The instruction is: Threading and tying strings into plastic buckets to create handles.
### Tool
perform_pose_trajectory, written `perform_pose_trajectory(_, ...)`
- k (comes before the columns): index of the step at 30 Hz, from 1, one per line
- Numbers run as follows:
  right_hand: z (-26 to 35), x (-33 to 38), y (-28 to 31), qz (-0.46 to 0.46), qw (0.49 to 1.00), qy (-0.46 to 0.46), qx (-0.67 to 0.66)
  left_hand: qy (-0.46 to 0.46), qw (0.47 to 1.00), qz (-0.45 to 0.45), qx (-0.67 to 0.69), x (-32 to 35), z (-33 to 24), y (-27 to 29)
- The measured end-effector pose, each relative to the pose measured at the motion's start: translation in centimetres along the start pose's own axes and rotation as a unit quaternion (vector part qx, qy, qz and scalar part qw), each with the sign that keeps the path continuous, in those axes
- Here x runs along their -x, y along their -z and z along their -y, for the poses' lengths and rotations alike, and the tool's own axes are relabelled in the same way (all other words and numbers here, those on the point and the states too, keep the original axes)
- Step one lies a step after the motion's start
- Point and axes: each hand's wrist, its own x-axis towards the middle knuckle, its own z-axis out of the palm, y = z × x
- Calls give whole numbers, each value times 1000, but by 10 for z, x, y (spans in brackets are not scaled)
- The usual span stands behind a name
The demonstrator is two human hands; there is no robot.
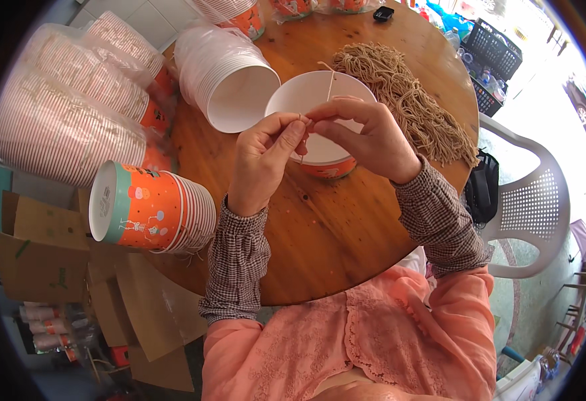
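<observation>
"At frame centre, what's held?"
"Cord: left hand and right hand pinch it, fingertips close together, above the bucket."
"More?"
"Cord pile, upper right, beside the bucket."

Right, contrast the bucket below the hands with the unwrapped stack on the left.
The bucket shows its open mouth; the unwrapped stack shows a closed base. The bucket appears single; the stack is several nested together. Both have orange printed sides.
</observation>
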Motion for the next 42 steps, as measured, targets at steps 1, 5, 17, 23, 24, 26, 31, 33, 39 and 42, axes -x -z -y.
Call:
perform_pose_trajectory(1,1,0,0,-1,1000,8,24,-4,1000,6,3,0,2,0)
perform_pose_trajectory(5,7,2,1,-11,993,-51,106,-24,998,-18,-62,1,5,-3)
perform_pose_trajectory(17,3,6,-7,-43,986,66,147,-53,993,-94,-42,-1,5,-11)
perform_pose_trajectory(23,2,6,-6,-52,988,51,139,-75,979,-84,-168,1,7,-10)
perform_pose_trajectory(24,2,6,-6,-52,988,51,140,-85,976,-81,-182,1,7,-11)
perform_pose_trajectory(26,2,6,-7,-54,988,55,132,-95,973,-78,-197,1,8,-11)
perform_pose_trajectory(31,3,5,-6,-49,989,51,130,-135,972,-52,-187,-1,9,-8)
perform_pose_trajectory(33,4,4,-5,-46,990,48,126,-127,975,-49,-177,0,7,-7)
perform_pose_trajectory(39,-1,5,-7,-36,987,83,133,11,998,-3,60,-1,1,-2)
perform_pose_trajectory(42,0,6,-7,-24,992,64,109,62,988,-2,142,0,-2,2)
